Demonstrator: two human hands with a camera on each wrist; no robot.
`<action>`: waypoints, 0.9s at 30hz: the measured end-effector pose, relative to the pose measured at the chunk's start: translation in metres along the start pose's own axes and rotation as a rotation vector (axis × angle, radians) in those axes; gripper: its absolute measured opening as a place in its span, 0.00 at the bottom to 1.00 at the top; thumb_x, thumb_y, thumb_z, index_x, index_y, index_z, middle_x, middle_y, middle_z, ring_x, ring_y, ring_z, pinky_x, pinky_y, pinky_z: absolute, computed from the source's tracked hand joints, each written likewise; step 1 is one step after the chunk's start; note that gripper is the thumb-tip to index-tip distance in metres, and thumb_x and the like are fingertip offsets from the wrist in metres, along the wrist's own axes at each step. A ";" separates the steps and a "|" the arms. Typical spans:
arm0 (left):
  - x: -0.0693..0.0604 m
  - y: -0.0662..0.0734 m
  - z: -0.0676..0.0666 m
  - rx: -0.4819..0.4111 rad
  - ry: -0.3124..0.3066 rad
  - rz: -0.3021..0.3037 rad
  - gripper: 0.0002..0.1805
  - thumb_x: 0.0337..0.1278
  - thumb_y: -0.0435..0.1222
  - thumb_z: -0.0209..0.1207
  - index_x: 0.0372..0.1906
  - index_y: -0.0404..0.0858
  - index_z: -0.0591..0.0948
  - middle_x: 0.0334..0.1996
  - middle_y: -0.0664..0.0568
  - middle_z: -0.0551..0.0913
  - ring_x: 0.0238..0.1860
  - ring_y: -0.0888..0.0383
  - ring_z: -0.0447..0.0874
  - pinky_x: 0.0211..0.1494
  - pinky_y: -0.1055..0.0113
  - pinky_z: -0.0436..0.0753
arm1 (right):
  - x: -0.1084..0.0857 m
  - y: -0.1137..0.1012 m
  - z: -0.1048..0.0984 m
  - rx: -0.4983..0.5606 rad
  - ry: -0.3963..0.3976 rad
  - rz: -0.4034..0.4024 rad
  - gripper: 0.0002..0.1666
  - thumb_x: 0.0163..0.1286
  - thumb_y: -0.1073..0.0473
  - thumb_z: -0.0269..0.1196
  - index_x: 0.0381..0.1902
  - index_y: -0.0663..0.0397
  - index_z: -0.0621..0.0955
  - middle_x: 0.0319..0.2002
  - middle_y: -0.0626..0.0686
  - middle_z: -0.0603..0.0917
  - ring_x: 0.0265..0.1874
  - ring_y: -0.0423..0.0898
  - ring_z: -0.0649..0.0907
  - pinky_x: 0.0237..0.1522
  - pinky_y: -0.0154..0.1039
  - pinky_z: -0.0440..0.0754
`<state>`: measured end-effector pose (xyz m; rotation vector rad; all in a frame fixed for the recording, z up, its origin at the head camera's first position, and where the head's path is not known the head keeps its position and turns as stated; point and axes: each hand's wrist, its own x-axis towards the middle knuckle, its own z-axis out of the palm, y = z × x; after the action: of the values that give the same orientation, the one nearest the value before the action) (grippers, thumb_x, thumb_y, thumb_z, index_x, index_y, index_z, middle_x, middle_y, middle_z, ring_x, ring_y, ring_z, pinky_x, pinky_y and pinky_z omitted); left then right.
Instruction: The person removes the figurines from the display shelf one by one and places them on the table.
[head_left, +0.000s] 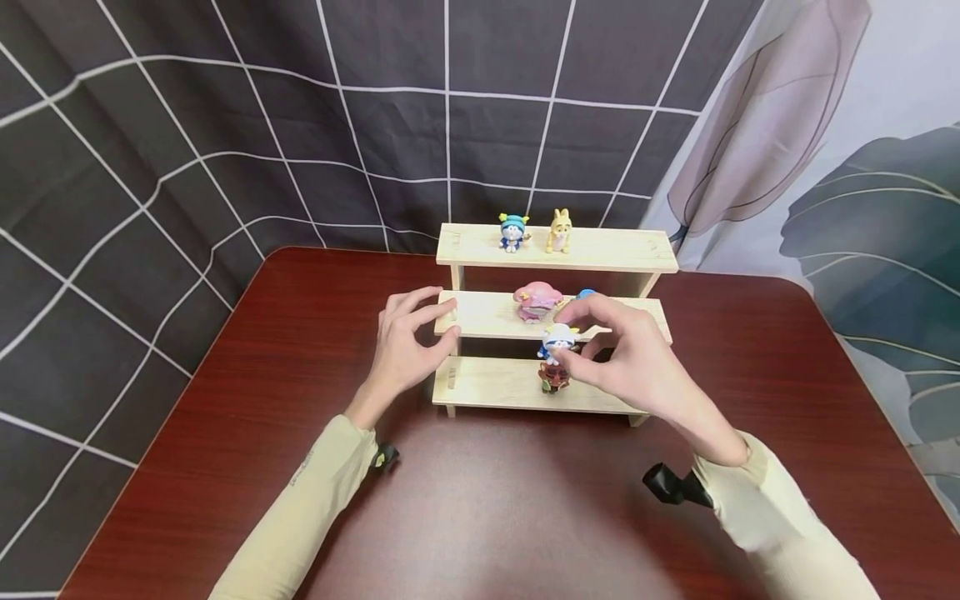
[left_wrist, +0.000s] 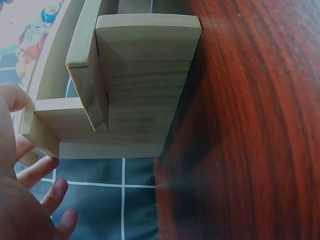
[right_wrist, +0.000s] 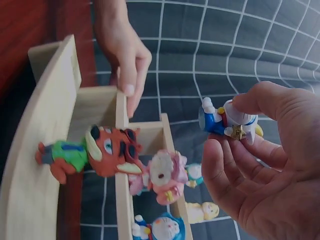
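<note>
My right hand (head_left: 637,354) pinches a small white-and-blue cat-like figurine (right_wrist: 230,119) between thumb and fingers, above the front of the three-tier wooden shelf (head_left: 487,383). The figurine wears a white hat with yellow tips and lies sideways in the right wrist view. My left hand (head_left: 401,346) holds the left end of the middle tier with thumb and fingers about the board. A fox figurine (right_wrist: 107,150) in green stands on the bottom tier, partly hidden in the head view. On the middle tier are a pink figurine (head_left: 537,300) and a blue figurine (right_wrist: 162,227).
A blue-hatted figurine (head_left: 512,233) and a yellow rabbit figurine (head_left: 559,232) stand on the top tier. The shelf stands on a dark red wooden table (head_left: 480,508). Behind hangs a dark curtain (head_left: 390,125) with a white grid.
</note>
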<state>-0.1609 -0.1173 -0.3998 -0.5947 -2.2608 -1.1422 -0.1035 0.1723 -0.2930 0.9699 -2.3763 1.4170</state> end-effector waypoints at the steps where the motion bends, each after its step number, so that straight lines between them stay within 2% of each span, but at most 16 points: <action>1: 0.000 0.000 0.000 0.000 -0.001 -0.001 0.19 0.49 0.38 0.69 0.50 0.40 0.89 0.55 0.46 0.83 0.53 0.45 0.72 0.50 0.47 0.65 | -0.001 0.000 0.002 0.013 -0.003 0.004 0.21 0.49 0.79 0.72 0.42 0.62 0.82 0.38 0.49 0.83 0.27 0.42 0.82 0.28 0.34 0.83; 6: 0.000 0.000 0.000 0.000 -0.001 -0.004 0.19 0.49 0.39 0.70 0.50 0.40 0.89 0.55 0.46 0.83 0.54 0.45 0.72 0.50 0.47 0.65 | -0.006 -0.002 0.009 0.035 -0.023 0.024 0.21 0.50 0.79 0.72 0.42 0.61 0.82 0.38 0.48 0.82 0.28 0.42 0.82 0.31 0.34 0.83; 15: 0.000 0.000 0.000 -0.001 -0.004 -0.003 0.19 0.49 0.39 0.70 0.50 0.40 0.89 0.55 0.45 0.83 0.54 0.45 0.72 0.50 0.47 0.65 | -0.012 -0.004 0.021 0.013 -0.039 -0.025 0.22 0.50 0.78 0.73 0.42 0.59 0.81 0.37 0.47 0.82 0.24 0.41 0.82 0.29 0.34 0.82; 27: 0.000 -0.001 0.001 -0.004 0.002 0.004 0.19 0.49 0.38 0.70 0.50 0.40 0.89 0.55 0.44 0.83 0.53 0.45 0.72 0.49 0.47 0.65 | -0.021 -0.001 0.041 0.054 -0.087 -0.023 0.21 0.51 0.76 0.72 0.42 0.57 0.80 0.36 0.46 0.82 0.26 0.41 0.83 0.29 0.36 0.83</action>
<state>-0.1617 -0.1170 -0.4008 -0.5993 -2.2556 -1.1455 -0.0802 0.1464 -0.3237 1.0897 -2.3907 1.4660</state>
